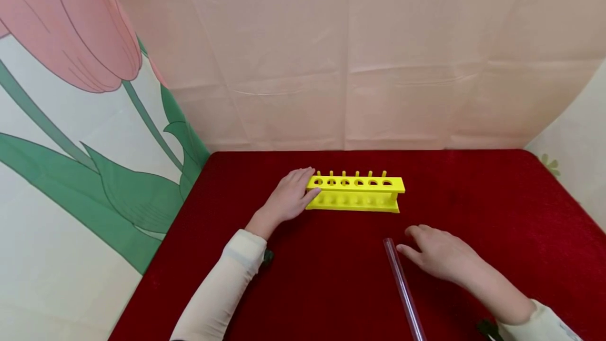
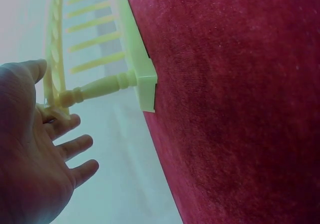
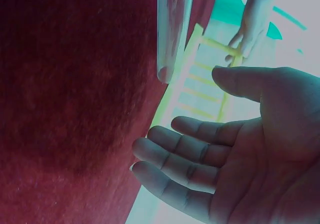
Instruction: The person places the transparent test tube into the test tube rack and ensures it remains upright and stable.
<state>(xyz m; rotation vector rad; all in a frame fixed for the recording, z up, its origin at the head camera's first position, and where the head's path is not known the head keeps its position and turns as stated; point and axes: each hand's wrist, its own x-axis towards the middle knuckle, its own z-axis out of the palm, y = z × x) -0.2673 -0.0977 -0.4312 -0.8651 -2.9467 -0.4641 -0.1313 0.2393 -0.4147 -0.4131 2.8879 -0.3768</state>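
A yellow test tube rack (image 1: 352, 189) stands upright on the red cloth, with a row of round holes along its top plate and pegs behind. My left hand (image 1: 291, 193) grips its left end; in the left wrist view the thumb and forefinger pinch the end of the top plate (image 2: 56, 59) while the other fingers extend loosely below. A clear test tube (image 1: 404, 288) lies on the cloth, pointing toward the rack. Just right of its far end, my right hand (image 1: 440, 251) hovers with relaxed, spread fingers and holds nothing; the right wrist view shows its bare palm (image 3: 280, 154).
The red-covered table (image 1: 497, 188) ends at the back against a hanging pinkish curtain (image 1: 379, 67). A curtain printed with a tulip (image 1: 85, 25) borders the left side. Small dark wrist devices show under each forearm.
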